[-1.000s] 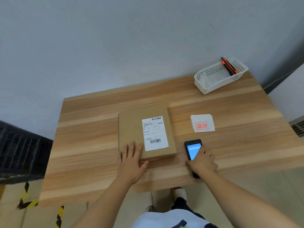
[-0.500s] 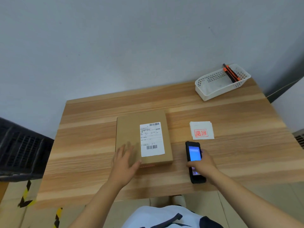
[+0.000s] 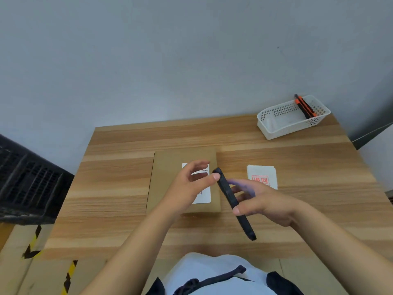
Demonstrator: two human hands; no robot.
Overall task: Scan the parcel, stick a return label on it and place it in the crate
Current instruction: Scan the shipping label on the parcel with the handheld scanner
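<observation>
A flat brown cardboard parcel (image 3: pixel 168 177) lies on the wooden table (image 3: pixel 119 184), its white shipping label (image 3: pixel 203 196) partly hidden by my left hand. My right hand (image 3: pixel 268 201) holds a black handheld scanner (image 3: pixel 231 201) edge-on above the parcel's right side, raised off the table. My left hand (image 3: pixel 189 184) hovers over the parcel with fingers apart, its thumb tip touching the scanner's top end. A small stack of white return labels (image 3: pixel 262 174) with red print lies on the table right of the parcel. A black crate (image 3: pixel 27 184) stands at the left, below table level.
A white perforated basket (image 3: pixel 291 118) with an orange-and-black cutter (image 3: pixel 304 107) sits at the table's back right corner. A grey wall rises behind the table. Cardboard with yellow-black tape (image 3: pixel 32 248) covers the floor at the lower left.
My right hand has lifted the scanner off the table and turned it on edge over the parcel. My left hand has left the parcel's near corner and risen to the scanner's tip.
</observation>
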